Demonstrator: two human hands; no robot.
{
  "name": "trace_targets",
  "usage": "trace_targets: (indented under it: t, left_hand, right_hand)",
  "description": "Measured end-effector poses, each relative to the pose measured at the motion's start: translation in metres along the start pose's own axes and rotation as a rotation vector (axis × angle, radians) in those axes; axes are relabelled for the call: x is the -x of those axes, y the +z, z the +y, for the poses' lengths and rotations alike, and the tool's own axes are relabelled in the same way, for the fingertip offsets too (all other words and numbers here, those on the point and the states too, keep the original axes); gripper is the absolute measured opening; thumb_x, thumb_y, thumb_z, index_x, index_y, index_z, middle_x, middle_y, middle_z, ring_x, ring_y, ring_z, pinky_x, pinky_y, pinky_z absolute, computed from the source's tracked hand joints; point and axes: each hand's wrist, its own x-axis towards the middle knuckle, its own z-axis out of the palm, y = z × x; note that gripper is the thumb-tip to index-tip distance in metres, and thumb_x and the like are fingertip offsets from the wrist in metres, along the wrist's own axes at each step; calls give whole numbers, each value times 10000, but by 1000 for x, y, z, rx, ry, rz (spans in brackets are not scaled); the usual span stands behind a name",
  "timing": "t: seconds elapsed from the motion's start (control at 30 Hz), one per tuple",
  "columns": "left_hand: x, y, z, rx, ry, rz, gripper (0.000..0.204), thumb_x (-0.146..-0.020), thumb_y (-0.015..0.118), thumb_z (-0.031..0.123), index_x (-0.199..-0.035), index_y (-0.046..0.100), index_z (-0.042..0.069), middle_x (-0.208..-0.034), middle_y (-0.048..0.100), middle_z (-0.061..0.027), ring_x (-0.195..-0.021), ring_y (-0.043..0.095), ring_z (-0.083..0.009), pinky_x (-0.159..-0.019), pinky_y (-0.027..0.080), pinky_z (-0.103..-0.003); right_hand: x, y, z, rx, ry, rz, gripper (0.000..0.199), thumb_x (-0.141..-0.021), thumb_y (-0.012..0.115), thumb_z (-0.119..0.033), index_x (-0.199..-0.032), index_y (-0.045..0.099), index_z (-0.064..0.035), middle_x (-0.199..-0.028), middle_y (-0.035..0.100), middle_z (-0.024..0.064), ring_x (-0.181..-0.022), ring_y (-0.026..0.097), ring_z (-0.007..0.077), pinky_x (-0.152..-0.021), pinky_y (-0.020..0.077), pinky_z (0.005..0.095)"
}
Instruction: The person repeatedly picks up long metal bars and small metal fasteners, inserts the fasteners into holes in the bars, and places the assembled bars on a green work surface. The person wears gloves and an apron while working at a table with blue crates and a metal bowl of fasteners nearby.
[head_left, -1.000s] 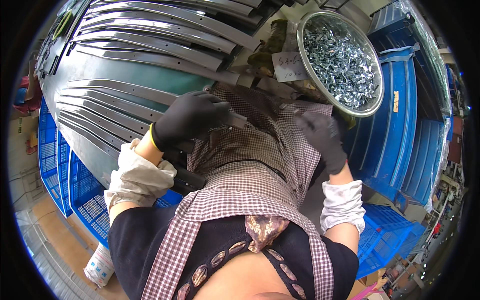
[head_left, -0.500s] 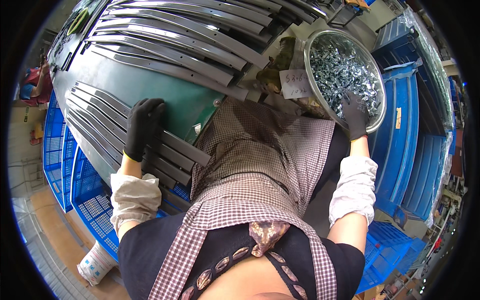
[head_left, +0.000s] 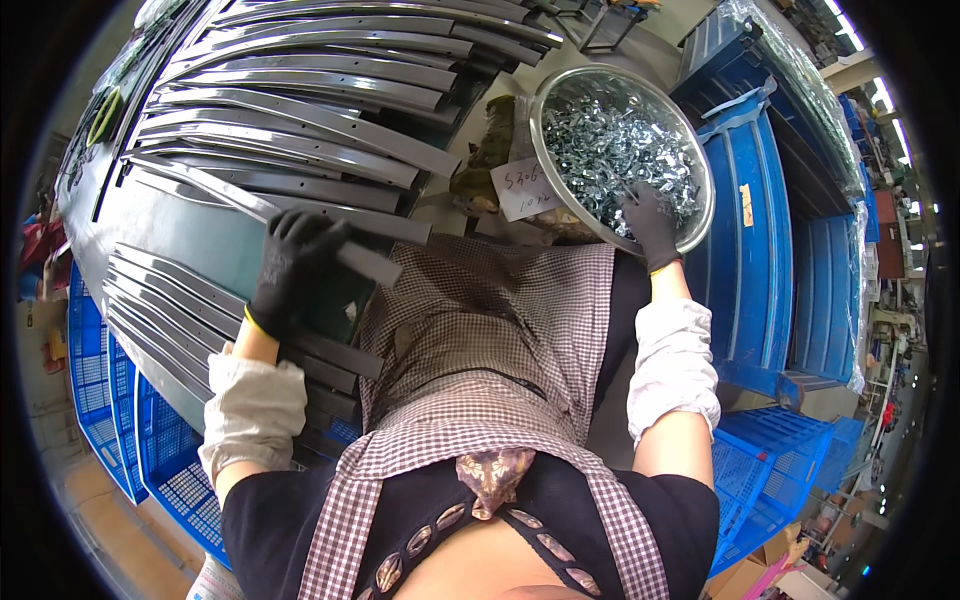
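Note:
My left hand point(head_left: 297, 265), in a black glove, is closed around a long, dark, slightly curved strip point(head_left: 375, 264). The strip lies slantwise over the green tabletop, its near end reaching toward my apron. Below that hand, a smaller group of similar strips point(head_left: 170, 308) lies side by side. Beyond it, a larger group of dark strips point(head_left: 340, 125) fills the far part of the table. My right hand point(head_left: 652, 222), also gloved in black, reaches into a round metal bowl point(head_left: 706, 205) of small shiny metal clips point(head_left: 615, 150). Its fingers are bent together among the clips; what they pinch is unclear.
A paper note with handwriting point(head_left: 520, 190) sits beside the bowl. Blue bins point(head_left: 735, 240) stand to the right, blue plastic crates point(head_left: 180, 480) at the lower left and another blue crate point(head_left: 770, 450) at the lower right. The table point(head_left: 215, 235) has a green top.
My left hand has closed on one strip, which now slants across the tabletop. My right hand remains in the bowl, its fingers drawn closer together. The whole view has shifted somewhat.

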Motion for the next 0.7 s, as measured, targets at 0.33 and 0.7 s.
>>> trace_targets:
  t: [0.33, 0.7]
  left_hand:
    - [-21, -15, 70, 210, -15, -67, 453, -750, 720, 116, -1200, 686, 149, -1183, 653, -74, -1114, 599, -319, -996, 419, -465]
    - [-14, -7, 68, 290, -53, -24, 402, -770, 703, 122, -1169, 677, 81, -1150, 661, -116, -1092, 602, -339, -974, 436, -471]
  right_hand:
    - [18, -41, -9, -894, 178, -17, 256, -895, 737, -309, -899, 687, -58, -690, 583, -34, -522, 403, 24, -474, 303, 212]
    - [38, -65, -17, -1079, 211, -263, 328, -970, 630, -363, -891, 671, -47, -735, 659, 9, -559, 445, 40, -530, 358, 227]
